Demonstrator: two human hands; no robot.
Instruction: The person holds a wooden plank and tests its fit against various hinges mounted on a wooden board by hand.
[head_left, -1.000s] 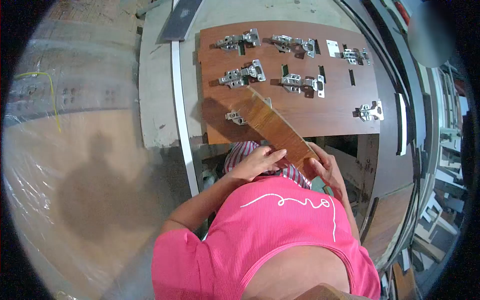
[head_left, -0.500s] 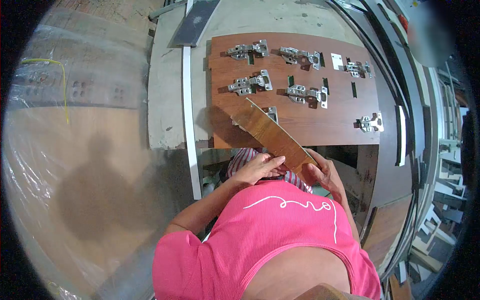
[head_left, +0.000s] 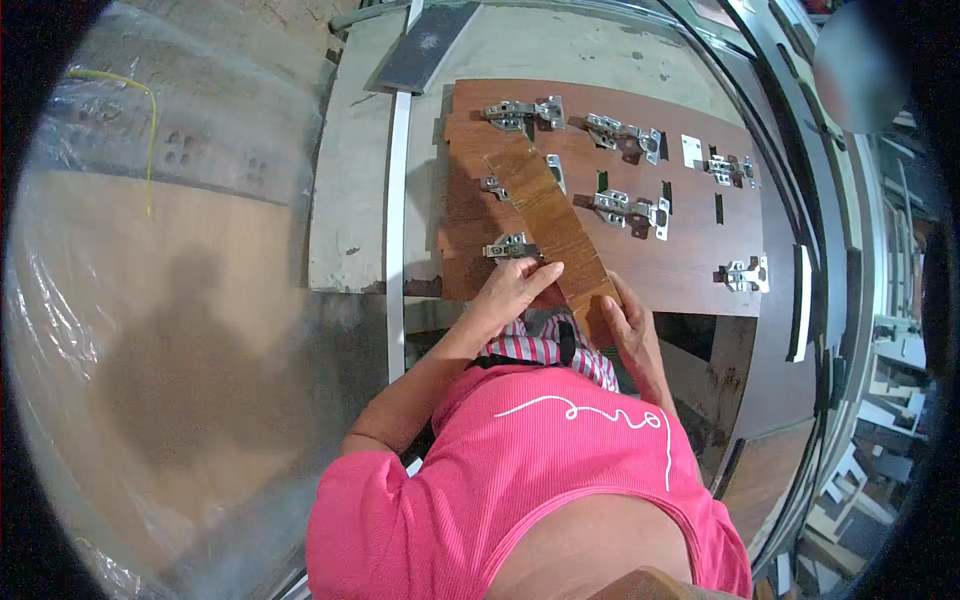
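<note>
A narrow strip of brown wood-grain board (head_left: 548, 215) slants over the work panel, its upper end lying across the left hinges. My right hand (head_left: 630, 325) is closed around its lower right end, thumb on the face. My left hand (head_left: 515, 292) is beside the strip's left edge, with thumb and fingers drawn together just below a metal cabinet hinge (head_left: 508, 247). What those fingers hold, if anything, is hidden. Several more hinges, among them one at the upper left (head_left: 525, 113) and one in the middle (head_left: 630, 210), lie on the reddish-brown panel (head_left: 690, 265).
A white metal strip (head_left: 397, 220) runs along the panel's left side, near a dark flat piece (head_left: 428, 45) on the pale worktop (head_left: 345, 200). Plastic-wrapped boards (head_left: 200, 300) stand at the left. Dark edge strips (head_left: 800, 190) and a grey surface (head_left: 780, 350) border the right.
The wood strip has moved further up over the panel and turned steeper. My left hand has gone up to the lower left hinge. My view has shifted slightly.
</note>
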